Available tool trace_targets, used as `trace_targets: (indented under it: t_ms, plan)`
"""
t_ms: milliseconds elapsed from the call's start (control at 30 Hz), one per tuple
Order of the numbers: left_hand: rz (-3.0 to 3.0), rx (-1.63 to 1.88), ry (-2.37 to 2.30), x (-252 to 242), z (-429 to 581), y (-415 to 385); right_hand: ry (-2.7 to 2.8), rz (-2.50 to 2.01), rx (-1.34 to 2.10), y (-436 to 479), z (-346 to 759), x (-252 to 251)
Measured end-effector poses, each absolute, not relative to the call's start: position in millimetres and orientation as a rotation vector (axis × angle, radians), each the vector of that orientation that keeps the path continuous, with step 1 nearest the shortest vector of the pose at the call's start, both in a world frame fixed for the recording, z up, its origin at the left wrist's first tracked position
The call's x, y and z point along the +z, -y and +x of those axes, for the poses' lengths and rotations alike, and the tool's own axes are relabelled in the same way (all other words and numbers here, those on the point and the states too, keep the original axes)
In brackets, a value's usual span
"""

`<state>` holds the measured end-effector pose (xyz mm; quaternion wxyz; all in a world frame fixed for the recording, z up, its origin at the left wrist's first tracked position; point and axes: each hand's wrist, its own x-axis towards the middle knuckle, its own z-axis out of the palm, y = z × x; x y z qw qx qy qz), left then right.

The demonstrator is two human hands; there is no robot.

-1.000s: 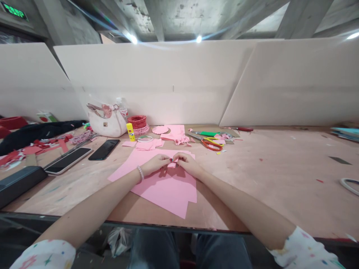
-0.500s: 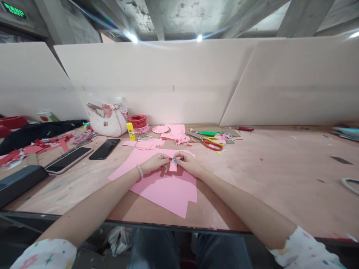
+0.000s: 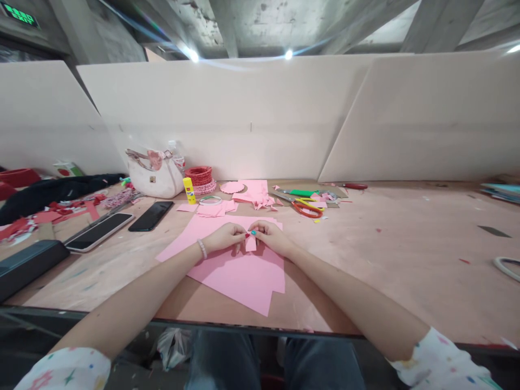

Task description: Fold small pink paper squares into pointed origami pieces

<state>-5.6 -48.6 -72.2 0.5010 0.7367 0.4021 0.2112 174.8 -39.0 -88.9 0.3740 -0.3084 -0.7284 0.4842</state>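
Note:
Between my fingertips is a small piece of pink paper (image 3: 251, 245), pinched at its upper part so that a short flap hangs down. My left hand (image 3: 226, 236) is closed on its left side, with a beaded bracelet at the wrist. From the right, my right hand (image 3: 271, 236) pinches it too, thumb close to the left thumb. Fingers hide the top of the piece. Beneath both hands lie large pink paper sheets (image 3: 244, 284), one with a notched lower right corner. Small pink paper pieces (image 3: 215, 209) lie just beyond them.
Scissors with orange handles (image 3: 307, 208) and a green-handled tool (image 3: 303, 193) lie behind on the right. A yellow glue stick (image 3: 189, 190), red cord coils (image 3: 200, 176) and a white handbag (image 3: 156, 176) stand at the back left. Two phones (image 3: 151, 216) (image 3: 101, 232) rest on the left.
Both hands stay over the pink sheets. The fingertips have shifted slightly against each other, and the small paper's flap hangs a little lower and wider.

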Motion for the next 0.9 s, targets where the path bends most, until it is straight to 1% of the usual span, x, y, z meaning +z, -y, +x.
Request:
trace_targets:
  t_ms: [333,633,900]
  plan:
    - [1.715,0.508,-0.913,-68,-8,49,1.88,-0.797,1.18,40,175,-87]
    - [1.842,0.529,-0.987,-72,-5,51,1.963,-0.775,1.079,38,175,-89]
    - [1.959,0.516,-1.009,-77,-3,52,1.929,-0.785,1.145,32,176,-99]
